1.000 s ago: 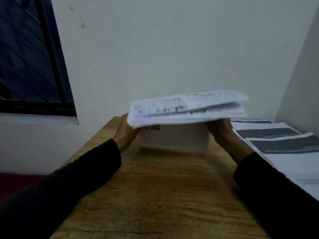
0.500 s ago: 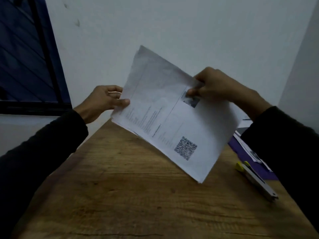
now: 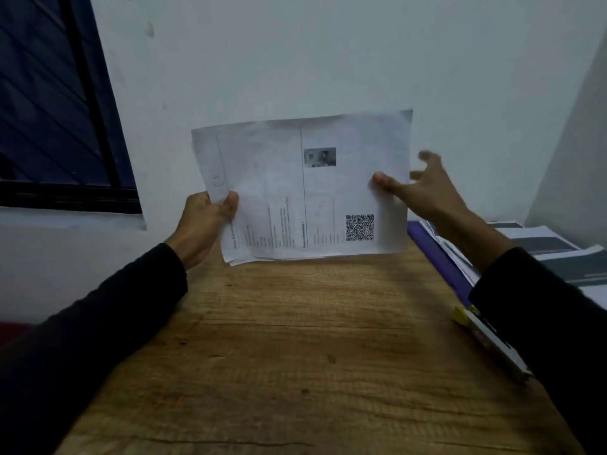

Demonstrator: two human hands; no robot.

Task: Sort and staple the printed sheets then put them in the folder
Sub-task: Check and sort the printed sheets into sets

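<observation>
Head view: sheets (image 3: 295,192) are held upright over desk (image 3: 295,356), pinched by left hand (image 3: 203,221); right hand (image 3: 423,188) w/ fingers spread, thumb touching.

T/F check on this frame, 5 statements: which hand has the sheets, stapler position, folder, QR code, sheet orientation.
1. The left hand grips the printed sheets at their left edge. True.
2. The right hand is clamped in a fist around the stapler. False: its fingers are spread by the sheets' right edge; the stapler lies on the wooden table.
3. The purple folder lies on the right side of the table. True.
4. The QR code sits at the top left of the front sheet. False: it is at the lower right.
5. The sheets lie flat on the table. False: they are held upright, bottom edge at the tabletop.
</observation>
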